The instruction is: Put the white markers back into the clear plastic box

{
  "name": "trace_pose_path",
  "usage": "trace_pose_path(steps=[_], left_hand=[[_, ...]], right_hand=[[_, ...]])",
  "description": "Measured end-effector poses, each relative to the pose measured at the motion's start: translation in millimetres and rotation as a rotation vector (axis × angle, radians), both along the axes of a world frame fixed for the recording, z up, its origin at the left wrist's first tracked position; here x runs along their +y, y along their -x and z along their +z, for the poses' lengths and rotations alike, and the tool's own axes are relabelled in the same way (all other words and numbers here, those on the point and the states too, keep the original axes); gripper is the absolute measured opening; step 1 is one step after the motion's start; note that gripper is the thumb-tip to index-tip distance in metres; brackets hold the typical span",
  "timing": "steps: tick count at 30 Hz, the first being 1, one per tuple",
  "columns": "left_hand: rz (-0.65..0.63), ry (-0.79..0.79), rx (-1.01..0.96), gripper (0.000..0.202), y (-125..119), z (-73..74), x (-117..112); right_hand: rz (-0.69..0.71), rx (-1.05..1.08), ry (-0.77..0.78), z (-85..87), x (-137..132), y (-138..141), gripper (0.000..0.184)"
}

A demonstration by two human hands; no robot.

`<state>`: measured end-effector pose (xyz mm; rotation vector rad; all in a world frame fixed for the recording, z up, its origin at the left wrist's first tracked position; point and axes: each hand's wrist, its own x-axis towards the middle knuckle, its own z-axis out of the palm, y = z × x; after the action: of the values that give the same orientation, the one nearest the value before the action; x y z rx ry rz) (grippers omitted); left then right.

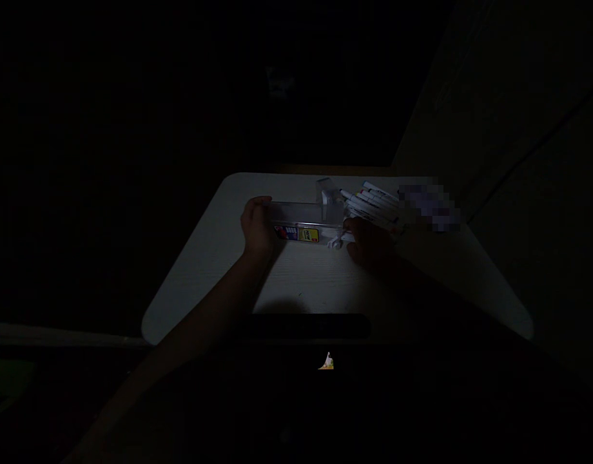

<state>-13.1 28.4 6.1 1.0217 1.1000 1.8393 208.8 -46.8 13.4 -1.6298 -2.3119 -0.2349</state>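
A clear plastic case [303, 212] with a colourful label lies on its side on the white table. My left hand [256, 225] is wrapped round the case's left end. At the right end, my right hand [369, 243] is closed on a white marker [347, 236], whose tip points toward the case; the dim light hides how far it reaches in. Beyond the case stands a small clear plastic piece [327, 191], perhaps its lid or another part. Several white markers [371, 203] with coloured ends lie in a loose pile behind my right hand.
The pale table [200, 277] has rounded corners and a dark slot [306, 326] along its near edge. A blurred purplish item [429, 205] lies at the table's right rear. A dark cable [533, 151] runs along the right side. Everything around is very dark.
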Motion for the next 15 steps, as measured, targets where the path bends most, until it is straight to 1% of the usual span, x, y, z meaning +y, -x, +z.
trace_pose_path(steps=[3,6,10,15], left_hand=[[-0.001,0.007,-0.025,0.014,0,-0.6,1],[0.022,-0.007,-0.021,0.013,0,-0.1,1],[0.06,0.011,-0.033,0.014,2,-1.0,2],[0.099,-0.012,-0.036,0.015,5,-5.1,5]], right_hand=[[-0.016,-0.035,-0.044,1.5,1,-3,0.05],[-0.086,-0.044,-0.085,3.1,5,-11,0.045],[-0.193,-0.083,-0.069,5.2,11,-21,0.036],[-0.251,-0.125,-0.071,8.4,14,-24,0.036]])
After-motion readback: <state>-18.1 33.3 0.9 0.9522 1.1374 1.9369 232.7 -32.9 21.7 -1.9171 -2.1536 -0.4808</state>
